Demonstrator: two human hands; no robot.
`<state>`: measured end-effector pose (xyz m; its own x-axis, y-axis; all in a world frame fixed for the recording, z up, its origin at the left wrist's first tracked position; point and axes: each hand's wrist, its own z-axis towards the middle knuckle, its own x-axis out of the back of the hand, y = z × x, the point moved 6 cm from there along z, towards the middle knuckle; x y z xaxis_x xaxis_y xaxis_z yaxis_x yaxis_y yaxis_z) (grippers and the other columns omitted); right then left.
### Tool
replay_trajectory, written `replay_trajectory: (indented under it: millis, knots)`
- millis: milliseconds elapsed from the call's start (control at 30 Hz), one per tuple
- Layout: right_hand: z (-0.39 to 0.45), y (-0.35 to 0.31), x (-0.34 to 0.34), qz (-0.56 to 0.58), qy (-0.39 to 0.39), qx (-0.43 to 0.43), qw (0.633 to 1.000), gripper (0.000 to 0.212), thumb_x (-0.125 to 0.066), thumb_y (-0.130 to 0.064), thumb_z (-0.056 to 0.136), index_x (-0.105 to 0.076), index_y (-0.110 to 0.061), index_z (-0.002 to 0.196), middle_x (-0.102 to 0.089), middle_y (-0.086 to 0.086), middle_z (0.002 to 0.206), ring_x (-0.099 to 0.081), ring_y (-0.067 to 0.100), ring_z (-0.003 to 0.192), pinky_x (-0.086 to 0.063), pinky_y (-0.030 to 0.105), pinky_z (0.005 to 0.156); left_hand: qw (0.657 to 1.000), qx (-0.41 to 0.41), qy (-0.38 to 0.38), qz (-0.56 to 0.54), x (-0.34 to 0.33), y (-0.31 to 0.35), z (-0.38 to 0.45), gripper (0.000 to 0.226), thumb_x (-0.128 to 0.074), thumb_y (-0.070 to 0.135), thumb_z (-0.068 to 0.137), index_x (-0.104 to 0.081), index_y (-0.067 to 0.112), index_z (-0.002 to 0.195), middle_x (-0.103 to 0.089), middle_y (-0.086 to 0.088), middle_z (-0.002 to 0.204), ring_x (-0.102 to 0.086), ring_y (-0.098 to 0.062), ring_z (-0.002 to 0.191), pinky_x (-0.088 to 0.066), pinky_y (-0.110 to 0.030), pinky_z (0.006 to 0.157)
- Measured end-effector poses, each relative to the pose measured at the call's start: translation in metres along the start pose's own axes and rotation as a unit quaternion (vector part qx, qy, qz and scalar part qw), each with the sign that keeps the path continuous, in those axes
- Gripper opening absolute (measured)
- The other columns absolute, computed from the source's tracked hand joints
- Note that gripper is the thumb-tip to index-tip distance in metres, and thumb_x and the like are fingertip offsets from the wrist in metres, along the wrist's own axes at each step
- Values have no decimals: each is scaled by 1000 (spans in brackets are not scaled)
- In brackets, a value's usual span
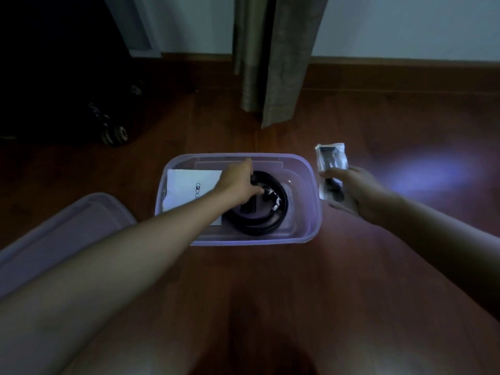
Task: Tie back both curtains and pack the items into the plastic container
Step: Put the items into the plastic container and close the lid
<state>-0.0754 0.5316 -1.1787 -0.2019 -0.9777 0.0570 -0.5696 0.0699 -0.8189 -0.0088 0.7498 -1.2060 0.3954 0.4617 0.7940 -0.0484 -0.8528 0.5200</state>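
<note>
Inside the clear plastic container (311, 185), my left hand (240, 182) grips the coiled black cable (273, 209), which I judge may spring loose, while my right hand (357, 190) pinches a small clear packet (331, 158) that could slip.

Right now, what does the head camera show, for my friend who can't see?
A left hand grips a coiled black cable inside a clear plastic container on a wooden floor. The right hand holds a small clear packet beside it.

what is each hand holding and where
The left hand grips the coiled black cable at its upper left, inside the container. The right hand holds a clear packet by its lower half.
</note>
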Motion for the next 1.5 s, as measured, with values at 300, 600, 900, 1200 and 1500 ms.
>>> replay_trajectory:
  millis: [300, 600, 900, 1200, 1500]
  knots:
    - [-1, 10, -9, 23, -31, -48, 998, 19, -51, -13, 86, -62, -8, 100, -61, 12, 88, -62, 22, 68, -54, 27, 59, 991, -9, 29, 129, -28, -7, 0, 52, -74, 28, 83, -48, 0, 118, -63, -23, 113, -60, -39, 105, -47, -42, 80]
    - [-5, -6, -19, -437, 76, 189, 876, 33, -53, -24, 96, -60, -6, 69, -57, 2, 59, -47, 14, 49, -31, 18, 39, 954, -155, 202, 158, 28, -11, -34, 36, -51, 34, 96, -54, 10, 123, -55, -10, 123, -53, -30, 113, -46, -41, 89]
    - [12, 3, -43, -656, 121, 228, 709, 30, -54, -30, 92, -58, -13, 68, -56, 4, 69, -56, 28, 92, -36, 43, 94, 956, 21, 230, 181, 62, -131, -46, 63, -53, 42, 94, -35, 7, 143, -26, -20, 154, -22, -37, 143, -23, -55, 111]
    - [30, 29, -57, -683, 125, 184, 695, 26, -57, -28, 93, -55, -16, 115, -69, 7, 90, -60, 29, 104, -14, 62, 114, 983, 45, 173, 44, 51, -139, -45, 71, -47, 41, 98, -15, 8, 152, -13, -13, 160, -24, -32, 144, -33, -43, 109]
    - [20, 29, -44, -534, 75, 258, 802, 71, -47, -31, 100, -7, -13, 155, 0, 11, 163, -12, 29, 149, -30, 43, 111, 984, 33, 177, 17, 51, -138, -45, 58, -39, 28, 102, -16, 8, 152, -15, -12, 159, -27, -32, 143, -36, -42, 107]
